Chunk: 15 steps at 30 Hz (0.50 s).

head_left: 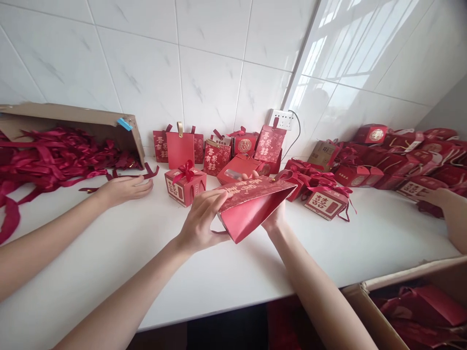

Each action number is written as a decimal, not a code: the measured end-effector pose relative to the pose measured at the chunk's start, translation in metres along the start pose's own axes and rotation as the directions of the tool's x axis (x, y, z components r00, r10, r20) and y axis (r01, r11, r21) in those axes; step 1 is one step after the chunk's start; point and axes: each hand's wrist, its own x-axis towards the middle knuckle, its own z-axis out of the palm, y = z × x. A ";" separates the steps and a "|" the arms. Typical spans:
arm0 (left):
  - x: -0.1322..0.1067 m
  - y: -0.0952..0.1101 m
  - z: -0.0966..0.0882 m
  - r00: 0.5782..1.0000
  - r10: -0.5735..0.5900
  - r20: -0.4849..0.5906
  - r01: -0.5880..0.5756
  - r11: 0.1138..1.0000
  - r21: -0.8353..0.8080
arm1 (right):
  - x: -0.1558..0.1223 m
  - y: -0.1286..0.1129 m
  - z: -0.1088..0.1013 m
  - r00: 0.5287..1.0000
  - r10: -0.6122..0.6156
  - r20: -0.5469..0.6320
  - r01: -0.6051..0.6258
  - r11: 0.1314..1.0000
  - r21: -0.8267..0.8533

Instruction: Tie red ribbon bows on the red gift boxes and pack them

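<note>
Between my two hands, a red paper gift box [248, 214] is held tilted above the white table, its open end facing me. Gold characters show on its upper panel. My left hand [199, 221] grips the near left edge, with the thumb on top. My right hand [275, 216] holds it from behind and below; the box hides most of those fingers, though some tips show over the far edge. Just beyond stands a small red candy box [185, 183] with a ribbon bow. To the right sits another bow-tied box [324, 201].
Dark red ribbons [54, 155] spill from a cardboard box [73, 114] on the left, near another person's hand [126, 188]. Red bags [217, 158] line the wall. Piled boxes [397, 155] and another hand [440, 199] are at right. A carton [412, 277] stands front right.
</note>
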 end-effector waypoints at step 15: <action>-0.006 -0.007 0.005 0.994 -0.105 0.034 0.110 0.952 -0.287 | -0.001 0.018 -0.001 0.997 0.071 -0.008 -0.070 0.997 0.043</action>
